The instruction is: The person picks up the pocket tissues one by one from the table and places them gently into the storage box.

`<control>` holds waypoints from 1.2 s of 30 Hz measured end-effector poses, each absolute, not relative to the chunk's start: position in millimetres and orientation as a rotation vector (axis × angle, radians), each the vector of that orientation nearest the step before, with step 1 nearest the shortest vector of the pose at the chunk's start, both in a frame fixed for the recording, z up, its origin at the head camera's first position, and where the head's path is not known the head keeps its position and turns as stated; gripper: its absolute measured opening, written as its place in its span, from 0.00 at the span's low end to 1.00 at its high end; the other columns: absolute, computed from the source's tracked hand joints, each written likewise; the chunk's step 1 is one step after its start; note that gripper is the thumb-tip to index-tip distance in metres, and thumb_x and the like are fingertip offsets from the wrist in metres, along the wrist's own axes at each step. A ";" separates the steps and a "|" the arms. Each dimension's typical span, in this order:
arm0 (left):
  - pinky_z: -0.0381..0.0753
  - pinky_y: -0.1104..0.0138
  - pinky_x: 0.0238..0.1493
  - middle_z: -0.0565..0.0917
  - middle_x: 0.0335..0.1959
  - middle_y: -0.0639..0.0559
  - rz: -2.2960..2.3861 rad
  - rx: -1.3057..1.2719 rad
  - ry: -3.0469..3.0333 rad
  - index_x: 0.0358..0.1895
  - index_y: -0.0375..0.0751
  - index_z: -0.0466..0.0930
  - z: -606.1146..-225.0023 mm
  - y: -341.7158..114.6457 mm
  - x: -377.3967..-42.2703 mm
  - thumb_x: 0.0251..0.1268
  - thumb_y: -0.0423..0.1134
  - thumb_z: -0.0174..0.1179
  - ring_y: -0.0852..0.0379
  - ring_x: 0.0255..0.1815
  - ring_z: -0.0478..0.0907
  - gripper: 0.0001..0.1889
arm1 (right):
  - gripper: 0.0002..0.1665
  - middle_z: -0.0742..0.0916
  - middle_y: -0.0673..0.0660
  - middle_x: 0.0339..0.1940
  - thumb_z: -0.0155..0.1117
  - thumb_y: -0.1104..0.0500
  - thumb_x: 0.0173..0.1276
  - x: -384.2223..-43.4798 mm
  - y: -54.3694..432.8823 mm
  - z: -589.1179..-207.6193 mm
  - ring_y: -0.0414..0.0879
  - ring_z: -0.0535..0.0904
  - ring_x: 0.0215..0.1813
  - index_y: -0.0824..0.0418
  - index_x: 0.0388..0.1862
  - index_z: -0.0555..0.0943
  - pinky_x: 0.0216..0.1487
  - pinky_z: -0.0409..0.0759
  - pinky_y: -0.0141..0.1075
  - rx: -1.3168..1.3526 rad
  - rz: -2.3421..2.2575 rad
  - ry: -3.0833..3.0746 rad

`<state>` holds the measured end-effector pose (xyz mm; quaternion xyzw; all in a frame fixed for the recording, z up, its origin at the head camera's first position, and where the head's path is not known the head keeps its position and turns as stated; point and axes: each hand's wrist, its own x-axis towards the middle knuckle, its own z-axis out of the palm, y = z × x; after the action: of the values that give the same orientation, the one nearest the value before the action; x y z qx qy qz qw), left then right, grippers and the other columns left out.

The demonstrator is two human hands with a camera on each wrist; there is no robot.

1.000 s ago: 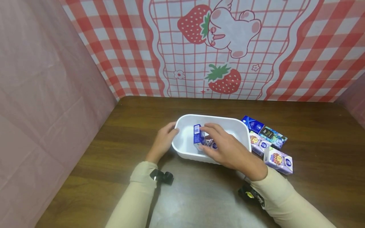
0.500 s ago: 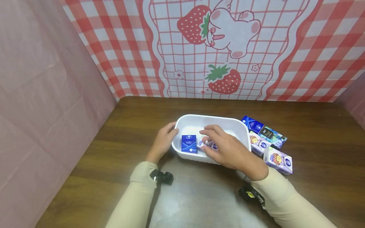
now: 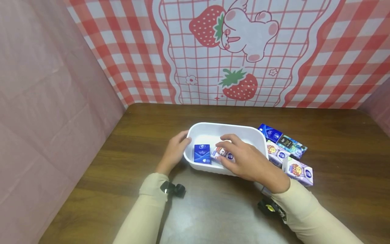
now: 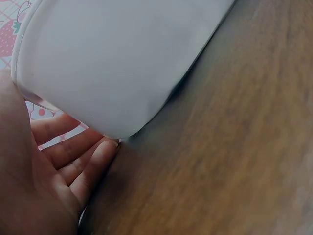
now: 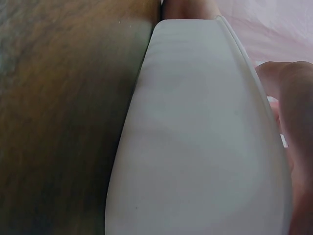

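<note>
A white plastic basin (image 3: pixel 210 127) stands on the table. My left hand (image 3: pixel 173 149) holds its left end, thumb over the rim and fingers against the outer wall, as the left wrist view also shows. Inside, a blue pocket tissue pack (image 3: pixel 202 154) lies flat at the front left. Just right of it is a white and purple cartoon tissue pack (image 3: pixel 220 151), partly covered by my right hand (image 3: pixel 248 161). That hand hovers inside the basin with thumb and fingers spread apart and loosely bent, nothing between them. The right wrist view shows mostly the basin's outer wall.
Right of the basin lie more tissue packs: a blue one (image 3: pixel 270 133), a dark floral one (image 3: pixel 292 145) and two purple cartoon ones, the nearer (image 3: pixel 298 171) overlapping the other (image 3: pixel 277 154). A checked cloth backdrop (image 3: pixel 137 51) rises behind the wooden table (image 3: pixel 122 176).
The blue tissue pack stood upright at the right fingertips; now it lies flat in the basin, let go. The right hand has shifted slightly right. The left hand has stayed put.
</note>
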<state>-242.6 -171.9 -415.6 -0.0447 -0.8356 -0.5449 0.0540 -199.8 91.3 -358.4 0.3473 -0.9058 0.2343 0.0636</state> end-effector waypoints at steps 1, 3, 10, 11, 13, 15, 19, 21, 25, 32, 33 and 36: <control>0.71 0.52 0.66 0.81 0.62 0.45 -1.658 -0.136 -2.535 0.64 0.41 0.79 -415.4 -171.9 -242.6 0.72 0.43 0.55 0.47 0.64 0.75 0.21 | 0.25 0.75 0.57 0.68 0.64 0.45 0.71 -199.7 91.6 -358.3 0.54 0.82 0.55 0.53 0.62 0.81 0.54 0.83 0.50 1.048 0.705 -2.732; 0.72 0.52 0.66 0.81 0.62 0.44 -1.662 -0.139 -2.530 0.64 0.41 0.79 -415.1 -171.8 -242.4 0.72 0.42 0.55 0.47 0.64 0.75 0.21 | 0.24 0.76 0.57 0.67 0.64 0.45 0.71 -199.1 92.1 -358.0 0.54 0.82 0.55 0.53 0.62 0.81 0.54 0.83 0.50 1.046 0.700 -2.730; 0.71 0.51 0.66 0.80 0.62 0.44 -1.663 -0.136 -2.542 0.64 0.40 0.78 -416.2 -172.3 -242.4 0.72 0.43 0.55 0.47 0.64 0.75 0.21 | 0.24 0.75 0.57 0.68 0.65 0.45 0.70 -196.1 95.3 -356.1 0.54 0.82 0.55 0.52 0.61 0.81 0.54 0.82 0.51 1.018 0.678 -2.743; 0.71 0.51 0.66 0.80 0.62 0.44 -1.662 -0.136 -2.543 0.64 0.40 0.78 -416.3 -172.4 -242.4 0.72 0.43 0.55 0.47 0.64 0.75 0.21 | 0.23 0.75 0.57 0.68 0.65 0.45 0.70 -195.7 95.7 -355.7 0.54 0.82 0.55 0.52 0.61 0.81 0.54 0.83 0.51 1.012 0.678 -2.750; 0.71 0.51 0.66 0.80 0.62 0.44 -1.661 -0.132 -2.547 0.64 0.41 0.78 -416.0 -172.3 -242.0 0.73 0.43 0.55 0.47 0.64 0.75 0.21 | 0.23 0.75 0.57 0.68 0.65 0.45 0.70 -194.8 96.8 -354.6 0.55 0.82 0.55 0.51 0.60 0.81 0.53 0.83 0.51 1.000 0.680 -2.763; 0.71 0.51 0.66 0.80 0.62 0.44 -1.661 -0.130 -2.549 0.64 0.41 0.78 -415.5 -172.2 -241.7 0.73 0.43 0.55 0.47 0.64 0.75 0.21 | 0.22 0.75 0.56 0.68 0.65 0.46 0.70 -194.2 98.0 -353.8 0.55 0.83 0.55 0.51 0.60 0.82 0.52 0.84 0.51 0.994 0.674 -2.766; 0.72 0.51 0.66 0.80 0.62 0.44 -1.662 -0.128 -2.550 0.65 0.41 0.78 -414.6 -171.8 -241.6 0.72 0.43 0.55 0.47 0.64 0.75 0.21 | 0.22 0.75 0.57 0.68 0.64 0.46 0.71 -193.2 101.0 -352.9 0.55 0.83 0.54 0.50 0.60 0.82 0.51 0.84 0.52 1.002 0.643 -2.744; 0.72 0.51 0.66 0.80 0.62 0.44 -1.659 -0.127 -2.554 0.65 0.41 0.78 -414.4 -171.6 -241.7 0.72 0.44 0.55 0.47 0.64 0.75 0.21 | 0.22 0.76 0.57 0.67 0.64 0.46 0.71 -192.5 102.9 -352.9 0.56 0.83 0.53 0.51 0.60 0.82 0.50 0.84 0.53 1.005 0.627 -2.731; 0.72 0.51 0.65 0.80 0.62 0.45 -1.655 -0.126 -2.559 0.65 0.41 0.78 -415.0 -171.3 -242.3 0.72 0.44 0.55 0.47 0.64 0.75 0.22 | 0.22 0.76 0.57 0.67 0.64 0.45 0.71 -191.1 106.3 -352.9 0.56 0.84 0.52 0.52 0.60 0.82 0.48 0.84 0.53 0.999 0.594 -2.721; 0.72 0.51 0.66 0.80 0.62 0.44 -1.664 -0.128 -2.551 0.64 0.41 0.78 -415.6 -171.2 -243.0 0.72 0.44 0.55 0.47 0.63 0.75 0.21 | 0.23 0.76 0.57 0.67 0.65 0.45 0.70 -190.3 110.2 -352.3 0.55 0.84 0.50 0.53 0.60 0.82 0.47 0.85 0.52 0.982 0.579 -2.739; 0.72 0.51 0.66 0.80 0.62 0.44 -1.664 -0.126 -2.552 0.64 0.41 0.78 -415.5 -171.2 -242.9 0.72 0.44 0.55 0.47 0.63 0.75 0.21 | 0.23 0.76 0.58 0.67 0.66 0.46 0.70 -190.4 110.8 -352.4 0.54 0.84 0.50 0.53 0.60 0.82 0.46 0.85 0.52 0.982 0.581 -2.739; 0.72 0.51 0.66 0.80 0.62 0.44 -1.662 -0.115 -2.555 0.65 0.41 0.78 -415.3 -171.2 -242.5 0.72 0.44 0.55 0.47 0.63 0.75 0.22 | 0.24 0.76 0.58 0.67 0.66 0.46 0.70 -190.7 112.6 -352.6 0.54 0.84 0.50 0.54 0.60 0.82 0.47 0.85 0.51 0.981 0.579 -2.736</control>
<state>-242.5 -171.2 -415.3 -0.0376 -0.8368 -0.5443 0.0458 -190.7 112.6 -352.6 0.3298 -0.9195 0.1947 0.0890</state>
